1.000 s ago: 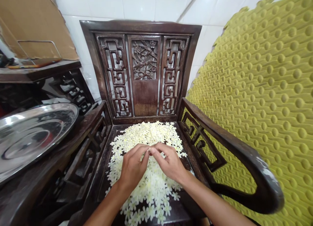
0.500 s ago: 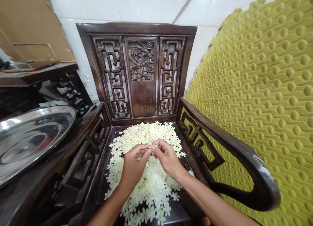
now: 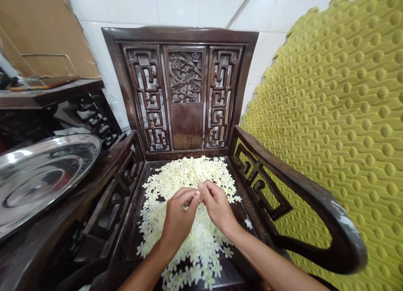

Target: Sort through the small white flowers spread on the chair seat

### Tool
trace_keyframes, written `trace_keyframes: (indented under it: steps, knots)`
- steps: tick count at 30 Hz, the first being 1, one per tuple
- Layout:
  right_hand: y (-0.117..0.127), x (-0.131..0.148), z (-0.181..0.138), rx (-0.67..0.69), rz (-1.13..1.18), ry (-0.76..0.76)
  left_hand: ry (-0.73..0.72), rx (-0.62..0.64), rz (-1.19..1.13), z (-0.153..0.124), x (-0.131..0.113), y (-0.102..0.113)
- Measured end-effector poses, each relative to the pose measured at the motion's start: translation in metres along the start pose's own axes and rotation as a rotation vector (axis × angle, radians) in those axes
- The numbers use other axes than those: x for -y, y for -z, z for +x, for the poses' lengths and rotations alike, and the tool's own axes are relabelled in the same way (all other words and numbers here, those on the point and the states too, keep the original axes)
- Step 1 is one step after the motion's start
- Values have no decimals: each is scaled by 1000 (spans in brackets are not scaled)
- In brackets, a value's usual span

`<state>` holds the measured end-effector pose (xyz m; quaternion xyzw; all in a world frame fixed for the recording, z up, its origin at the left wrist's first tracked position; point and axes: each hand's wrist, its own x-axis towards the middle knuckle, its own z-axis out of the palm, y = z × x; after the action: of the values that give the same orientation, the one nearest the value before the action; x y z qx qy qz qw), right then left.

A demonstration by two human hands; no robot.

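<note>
A wide heap of small cream-white star-shaped flowers point(image 3: 192, 177) covers the dark wooden seat of a carved armchair point(image 3: 187, 127). Above the middle of the heap, my left hand point(image 3: 179, 213) and my right hand point(image 3: 215, 203) meet at the fingertips. Between their fingertips they pinch something small and pale, probably one flower, mostly hidden by the fingers. Neither palm rests on the heap. A few loose flowers lie apart near the right edge of the seat.
The chair's carved back and armrests surround the seat. To the left, a large shiny steel tray point(image 3: 47, 177) rests on dark wooden furniture. A yellow-green dimpled foam mat point(image 3: 330, 114) stands on the right, with white wall tiles point(image 3: 176, 9) behind the chair.
My hands have shifted slightly right and up over the heap, with their fingertips still together. The heap looks unchanged, and the view has moved only slightly.
</note>
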<state>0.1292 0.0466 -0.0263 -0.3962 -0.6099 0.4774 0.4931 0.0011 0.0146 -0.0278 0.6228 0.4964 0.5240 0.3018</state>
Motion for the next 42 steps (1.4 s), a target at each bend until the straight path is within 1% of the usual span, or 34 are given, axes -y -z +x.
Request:
trace_keyframes:
  steps: [4,7,11,15,18,20,24,25,28,32,36,42]
  knots:
    - [4,0,3,-8,56,-67,-182,10,149,1,1,6]
    - [7,2,5,61,173,-142,-283,22,231,4,5,12]
    - [10,3,7,157,304,-249,-330,6,308,9,10,19]
    - [10,4,7,171,379,-300,-381,19,329,11,12,23]
    - [9,5,7,179,392,-320,-406,32,371,11,9,22]
    - [8,5,7,160,377,-319,-347,20,351,10,7,20]
    - [8,3,7,130,318,-271,-89,-80,157,13,3,15]
    - [8,2,8,129,286,-245,-39,-75,100,13,3,13]
    - [10,0,8,120,162,-153,60,-4,-58,14,2,8]
    - [12,-1,7,88,-3,-54,187,26,-230,11,0,4]
    - [11,0,6,60,-104,-23,257,43,-315,8,-2,1]
    - [10,1,4,5,-113,-39,285,61,-312,5,-2,-3]
